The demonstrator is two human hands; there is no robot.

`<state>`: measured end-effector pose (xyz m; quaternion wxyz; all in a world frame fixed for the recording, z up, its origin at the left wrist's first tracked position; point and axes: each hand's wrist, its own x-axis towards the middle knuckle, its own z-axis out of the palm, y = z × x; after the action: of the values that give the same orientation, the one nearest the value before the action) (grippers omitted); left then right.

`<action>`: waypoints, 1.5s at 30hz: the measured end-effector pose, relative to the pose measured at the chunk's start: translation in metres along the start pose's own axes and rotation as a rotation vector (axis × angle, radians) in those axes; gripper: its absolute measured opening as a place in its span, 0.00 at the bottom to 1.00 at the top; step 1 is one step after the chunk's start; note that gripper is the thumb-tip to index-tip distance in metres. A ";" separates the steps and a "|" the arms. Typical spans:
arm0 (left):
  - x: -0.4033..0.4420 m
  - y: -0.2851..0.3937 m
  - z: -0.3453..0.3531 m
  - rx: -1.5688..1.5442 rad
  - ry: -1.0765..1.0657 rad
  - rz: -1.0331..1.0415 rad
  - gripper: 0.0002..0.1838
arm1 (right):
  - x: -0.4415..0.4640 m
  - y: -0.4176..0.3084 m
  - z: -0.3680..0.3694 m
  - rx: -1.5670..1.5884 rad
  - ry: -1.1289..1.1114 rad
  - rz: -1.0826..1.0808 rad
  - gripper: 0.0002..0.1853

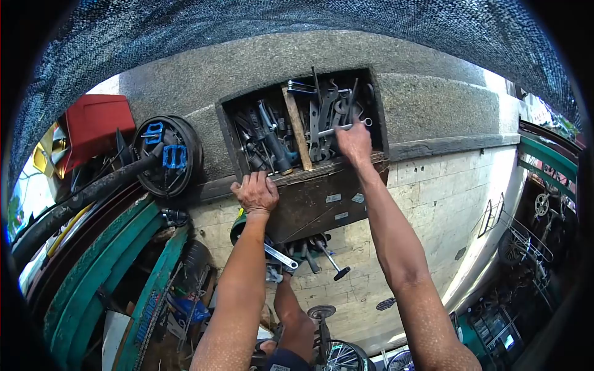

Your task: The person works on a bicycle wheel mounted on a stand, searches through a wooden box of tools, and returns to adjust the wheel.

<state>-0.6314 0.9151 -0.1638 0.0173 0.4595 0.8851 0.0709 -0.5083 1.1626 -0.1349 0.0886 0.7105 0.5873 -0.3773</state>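
A wooden toolbox [303,175] with a divider [296,123] sits on a rough concrete ledge. My left hand [255,190] rests on its front left edge, fingers curled over the rim. Over the right compartment, my right hand [354,144] is closed around a silver wrench [329,131], whose ring end shows past my fingers. Dark wrenches and other metal tools [326,110] lie heaped beneath it. In the left compartment are sockets, pliers-like tools and a blue-grey tool with a handle [276,145]. My right fingertips are partly hidden among the tools.
Left of the box stands a round black tub [193,145] with blue pedals [174,156]. A red container [102,120] is farther left. Below the box hang several tools, including a T-handle [333,263]. Dark netting [297,18] drapes above. Bicycle parts [526,244] lie lower right.
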 end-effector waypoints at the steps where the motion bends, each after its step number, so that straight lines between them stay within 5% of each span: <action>1: 0.000 -0.001 0.000 0.004 0.008 0.002 0.10 | -0.003 0.001 0.002 0.021 -0.042 -0.026 0.27; 14: 0.001 -0.003 -0.002 0.013 -0.012 0.019 0.10 | -0.050 0.032 -0.023 -0.069 0.061 -0.172 0.18; 19: 0.002 -0.003 -0.002 0.015 -0.016 0.019 0.10 | -0.017 0.052 -0.064 -0.219 -0.146 -0.352 0.15; 21: 0.000 -0.003 0.000 0.013 -0.021 0.018 0.11 | -0.007 0.058 -0.068 -0.201 0.216 -0.405 0.18; 26: 0.000 -0.002 0.000 0.027 -0.024 0.019 0.11 | 0.013 0.057 -0.058 -0.255 0.445 -0.143 0.20; 45: 0.001 -0.003 0.001 0.008 -0.042 -0.026 0.10 | 0.042 0.073 -0.037 -0.259 0.399 -0.100 0.32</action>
<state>-0.6340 0.9143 -0.1652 0.0350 0.4496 0.8907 0.0577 -0.4252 1.1946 -0.1591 0.0423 0.7237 0.6712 -0.1549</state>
